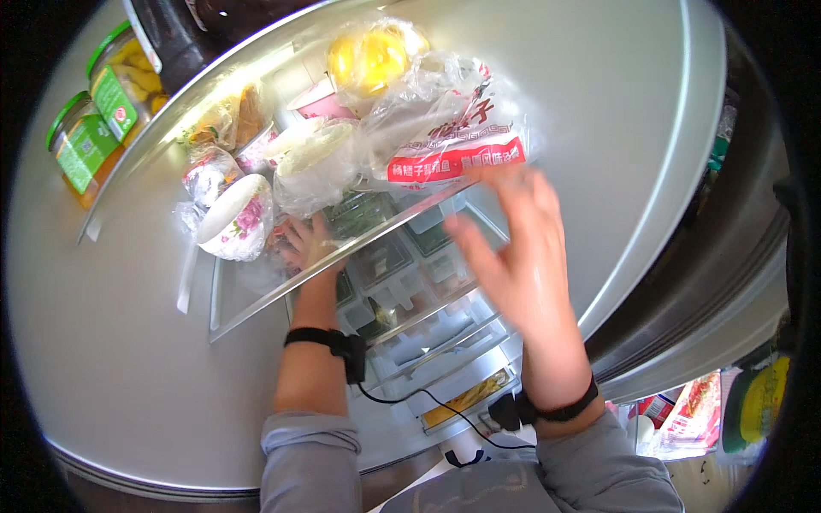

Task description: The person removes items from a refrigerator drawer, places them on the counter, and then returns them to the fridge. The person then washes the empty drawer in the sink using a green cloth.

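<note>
My left hand (306, 242) reaches into the refrigerator, and the front edge of a glass shelf (385, 226) crosses over its wrist. Its fingers are spread beside a reddish wrapped item (279, 238); whether they grip it cannot be told. Blurred by motion, my right hand (523, 237) is at the right end of that edge, thumb apart from the fingers and nothing visible in it. Just past its fingertips lies a clear plastic bag (442, 122) with red print. A flowered bowl (237, 218) in plastic wrap and a bagged pale bowl (314, 163) sit above my left hand.
Yellow round produce (369, 58) in a bag lies at the back. Green-lidded jars (122, 90) and a dark bottle (170, 48) stand on the upper shelf. Clear containers (381, 256) and drawers (465, 404) are below. A black cable (442, 404) hangs between my wrist straps.
</note>
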`<state>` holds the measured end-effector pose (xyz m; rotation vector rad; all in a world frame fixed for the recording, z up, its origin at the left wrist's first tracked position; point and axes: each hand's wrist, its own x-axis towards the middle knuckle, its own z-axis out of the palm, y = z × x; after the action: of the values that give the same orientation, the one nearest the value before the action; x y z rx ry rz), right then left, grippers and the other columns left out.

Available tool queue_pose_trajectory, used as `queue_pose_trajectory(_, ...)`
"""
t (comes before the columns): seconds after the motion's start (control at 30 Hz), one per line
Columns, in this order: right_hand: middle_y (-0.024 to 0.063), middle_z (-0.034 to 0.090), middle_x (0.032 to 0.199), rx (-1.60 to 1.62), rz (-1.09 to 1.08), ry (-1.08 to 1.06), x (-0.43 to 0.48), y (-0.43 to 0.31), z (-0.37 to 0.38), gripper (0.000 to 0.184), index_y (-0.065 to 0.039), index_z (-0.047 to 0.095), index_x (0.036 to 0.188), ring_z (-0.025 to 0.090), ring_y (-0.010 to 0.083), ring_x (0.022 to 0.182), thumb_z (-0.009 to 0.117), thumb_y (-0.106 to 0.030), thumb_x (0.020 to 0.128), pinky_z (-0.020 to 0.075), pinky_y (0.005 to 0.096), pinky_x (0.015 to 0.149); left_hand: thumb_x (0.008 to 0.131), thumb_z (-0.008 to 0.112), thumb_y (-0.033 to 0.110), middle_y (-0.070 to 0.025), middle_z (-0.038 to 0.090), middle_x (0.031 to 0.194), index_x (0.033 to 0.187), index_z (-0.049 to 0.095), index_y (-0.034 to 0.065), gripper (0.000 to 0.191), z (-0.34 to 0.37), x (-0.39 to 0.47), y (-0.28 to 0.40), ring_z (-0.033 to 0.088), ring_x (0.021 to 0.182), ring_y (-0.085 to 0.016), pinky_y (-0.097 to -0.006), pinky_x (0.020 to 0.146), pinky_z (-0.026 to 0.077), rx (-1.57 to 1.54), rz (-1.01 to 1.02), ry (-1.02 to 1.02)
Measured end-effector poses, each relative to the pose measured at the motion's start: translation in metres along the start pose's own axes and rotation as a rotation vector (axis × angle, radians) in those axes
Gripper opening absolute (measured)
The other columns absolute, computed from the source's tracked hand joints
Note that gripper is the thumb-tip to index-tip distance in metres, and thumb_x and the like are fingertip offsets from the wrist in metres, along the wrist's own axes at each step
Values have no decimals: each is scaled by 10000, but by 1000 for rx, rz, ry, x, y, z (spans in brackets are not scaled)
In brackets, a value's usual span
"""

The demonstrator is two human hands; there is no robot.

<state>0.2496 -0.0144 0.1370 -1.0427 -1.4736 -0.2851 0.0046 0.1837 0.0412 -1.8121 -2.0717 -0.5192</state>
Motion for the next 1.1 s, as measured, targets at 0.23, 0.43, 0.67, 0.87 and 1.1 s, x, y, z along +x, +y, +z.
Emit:
queue_pose_trajectory(0.23,172,599,934,-130,288,-112,50,48,33,357,-19,534,982,571,359,879,708,-212,738,429,418,811,683,706,314,-214,256,1416,1312,440,165,699,2,-57,32,224,1309,-409,-568,1037,179,-595,20,292)
queue_pose_trajectory(0.43,153,587,995,-281,93,198,8,18,10,359,-6,533,1049,585,282,855,681,-195,783,477,362,700,695,677,169,-212,320,1374,1204,494,106,544,-18,-111,46,252,1294,-376,-473,1048,216,-899,9,323)
queue_pose_trajectory(0.67,158,617,924,95,373,-220,-153,-60,-89,233,-7,603,962,607,316,862,665,-108,761,478,357,760,737,614,40,-190,346,1361,1181,499,91,462,-61,-203,80,286,1283,-340,-430,1049,243,-1224,209,181)
queue_pose_trajectory(0.87,152,630,977,-124,756,-466,-254,-101,-199,276,-21,609,1018,596,325,914,656,-75,752,478,367,770,741,593,0,-152,373,1314,1187,480,74,466,-63,-296,104,327,1258,-296,-407,1039,264,-1528,343,-178)
queue_pose_trajectory(1.1,159,616,1097,-369,1052,-379,-366,-152,-320,393,-48,572,1160,596,309,988,622,-244,824,480,375,819,791,576,-30,-100,542,1157,1167,501,39,390,-8,-300,70,519,1050,-202,-305,877,419,-1582,511,-296)
